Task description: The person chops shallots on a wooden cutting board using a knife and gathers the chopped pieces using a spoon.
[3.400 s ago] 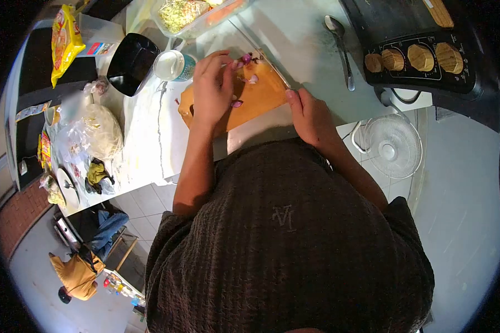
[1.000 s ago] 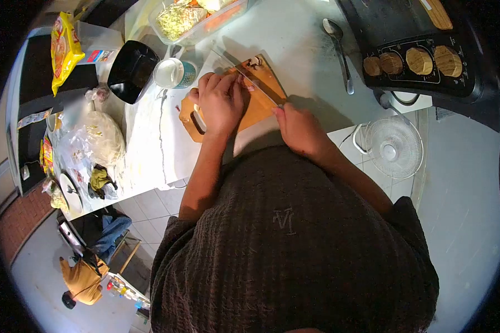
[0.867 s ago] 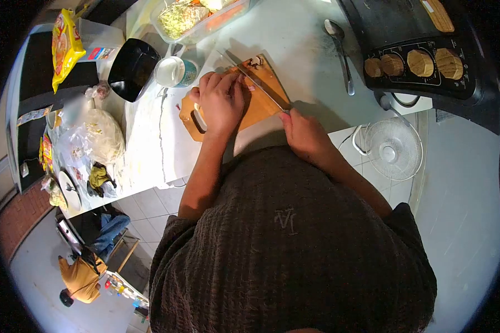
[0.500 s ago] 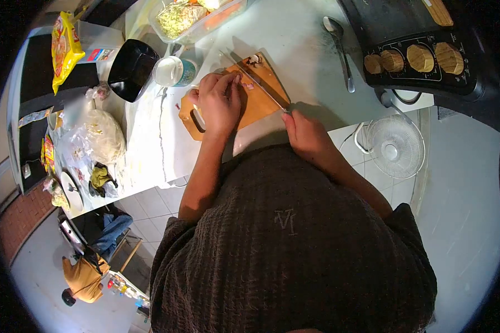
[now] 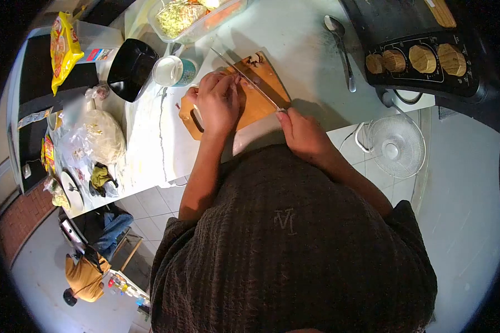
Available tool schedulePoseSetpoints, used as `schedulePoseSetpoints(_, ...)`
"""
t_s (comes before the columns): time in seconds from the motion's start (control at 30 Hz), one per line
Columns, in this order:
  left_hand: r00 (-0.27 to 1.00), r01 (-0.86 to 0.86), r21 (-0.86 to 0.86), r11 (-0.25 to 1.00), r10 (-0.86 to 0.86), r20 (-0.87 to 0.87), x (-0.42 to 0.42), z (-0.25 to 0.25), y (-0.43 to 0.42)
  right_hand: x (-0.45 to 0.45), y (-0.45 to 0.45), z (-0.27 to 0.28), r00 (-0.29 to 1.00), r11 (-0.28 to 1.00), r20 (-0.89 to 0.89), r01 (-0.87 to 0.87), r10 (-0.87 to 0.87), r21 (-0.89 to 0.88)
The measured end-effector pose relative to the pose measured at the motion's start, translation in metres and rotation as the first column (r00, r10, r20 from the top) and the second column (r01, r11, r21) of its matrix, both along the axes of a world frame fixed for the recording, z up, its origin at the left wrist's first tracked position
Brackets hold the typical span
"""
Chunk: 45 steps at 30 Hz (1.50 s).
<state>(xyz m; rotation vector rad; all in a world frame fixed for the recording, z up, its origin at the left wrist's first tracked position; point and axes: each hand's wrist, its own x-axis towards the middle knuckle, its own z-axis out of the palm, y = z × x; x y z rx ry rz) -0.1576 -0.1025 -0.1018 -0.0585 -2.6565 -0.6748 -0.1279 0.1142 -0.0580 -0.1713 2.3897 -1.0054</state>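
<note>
My left hand (image 5: pixel 218 102) is closed over the wooden cutting board (image 5: pixel 266 72), fingers curled and bunched. Its fingertips pinch a small pinkish piece that looks like shallot, mostly hidden beneath them. Wrapped round the handle of a long knife (image 5: pixel 261 91), my right hand (image 5: pixel 305 132) sits at the board's near right corner. The blade runs diagonally across the board, right beside my left fingertips, its tip past the far edge. Small pinkish cut pieces lie close to the blade. Dark and pale peel scraps (image 5: pixel 255 60) rest at the board's far end.
Behind the board stand a cup (image 5: pixel 169 71), a black bowl (image 5: pixel 132 69) and a clear container of shredded vegetables (image 5: pixel 178 21). A spoon (image 5: pixel 340 47) and a black stove with wooden knobs (image 5: pixel 422 59) are to the right. Bags (image 5: pixel 103 136) crowd the left; another person (image 5: pixel 86 277) is beyond.
The knife has slid slightly away and to the left, its tip reaching further past the board. My right hand has shifted a little left with it. My left hand stays almost in place.
</note>
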Motion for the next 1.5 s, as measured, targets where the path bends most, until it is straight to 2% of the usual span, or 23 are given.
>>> schedulePoseSetpoints(0.3,0.999,-0.027,0.026,0.999,0.026,0.021,-0.001,0.001,0.001,-0.008,-0.006,0.011,0.994,0.997,0.108,-0.023,0.015,0.074)
schedulePoseSetpoints(0.4,1.000,-0.018,0.013,1.000,0.018,-0.008,-0.001,0.001,0.001,-0.009,-0.007,0.004,0.996,0.995,0.091,-0.032,0.023,0.097)
schedulePoseSetpoints(0.47,0.997,-0.039,0.066,0.997,0.035,0.073,0.000,0.002,0.001,-0.011,-0.006,0.001,0.995,0.996,0.093,-0.035,0.028,0.082)
schedulePoseSetpoints(0.57,1.000,-0.027,0.027,0.999,0.026,0.016,0.000,-0.001,0.002,-0.013,-0.006,-0.003,0.996,0.996,0.080,-0.042,0.036,0.080)
schedulePoseSetpoints(0.73,0.999,-0.037,0.065,0.997,0.035,0.039,0.000,-0.005,0.001,-0.005,0.002,-0.004,0.999,0.992,0.034,-0.023,0.018,0.127)
schedulePoseSetpoints(0.93,0.998,-0.040,0.057,0.998,0.037,0.054,0.001,-0.005,0.001,-0.001,0.009,-0.006,1.000,0.994,-0.012,-0.017,0.019,0.104)
schedulePoseSetpoints(1.0,0.999,-0.037,0.048,0.998,0.036,0.029,0.000,-0.006,0.001,-0.001,0.009,-0.003,1.000,1.000,-0.021,-0.004,0.005,0.022)
schedulePoseSetpoints(1.3,0.999,-0.047,0.134,0.990,0.044,0.023,-0.004,0.004,0.006,-0.009,0.004,0.004,0.998,0.998,-0.045,0.051,-0.052,-0.022)
schedulePoseSetpoints(1.4,0.991,-0.071,0.047,0.996,0.065,0.118,-0.010,0.018,0.005,-0.010,0.007,0.002,0.997,0.998,-0.041,0.060,-0.060,-0.005)
schedulePoseSetpoints(1.47,0.953,-0.055,-0.030,0.998,0.061,0.298,-0.014,0.025,0.001,-0.010,0.007,0.004,0.997,0.997,-0.022,0.076,-0.076,-0.005)
schedulePoseSetpoints(1.5,0.953,-0.054,-0.031,0.998,0.061,0.298,-0.016,0.024,-0.001,-0.010,0.007,0.005,0.996,0.996,-0.006,0.089,-0.089,-0.005)
